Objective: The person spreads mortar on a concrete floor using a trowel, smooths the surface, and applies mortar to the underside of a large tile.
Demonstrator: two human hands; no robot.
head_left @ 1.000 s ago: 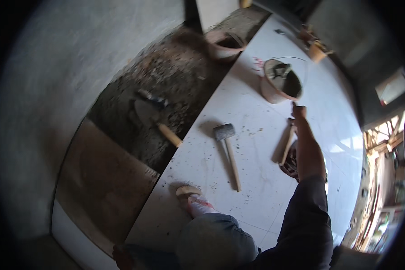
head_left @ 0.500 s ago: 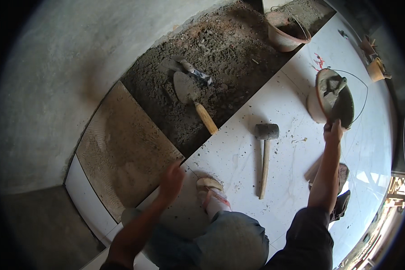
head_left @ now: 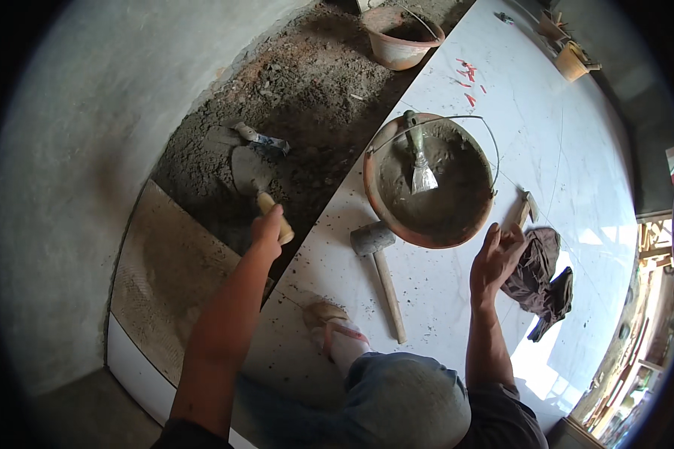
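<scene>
Grey wall [head_left: 127, 112] fills the nine-to-eleven o'clock side, with a rough mortar bed [head_left: 314, 82] beside it and a white floor [head_left: 442, 314] spreading from one o'clock round to six. Between nine and ten o'clock of centre, the trowel [head_left: 249, 173] lies with its blade on the mortar and its wooden handle in the left hand [head_left: 266, 230], whose fingers are closed around the grip, leaving the butt bare. The right hand [head_left: 496, 262], at about four o'clock, has loosely bent, parted fingers and appears to hold nothing; it is just beside the mortar-filled bucket [head_left: 421, 241] and near the hammer [head_left: 529, 207] and brown cloth [head_left: 533, 273]. Good handling here, I judge, calls for a full wrap well up the handle, the wrist in line with it, and a gentle lift so the blade edge does not gouge the bed or knock the tool [head_left: 266, 140] just beyond it, toward twelve. A mallet [head_left: 386, 280] rests at five o'clock. As for the trowel's direction, its blade points to about eleven o'clock and its butt to five, so its long axis runs along that line; the blade's exact tilt I cannot tell.
</scene>
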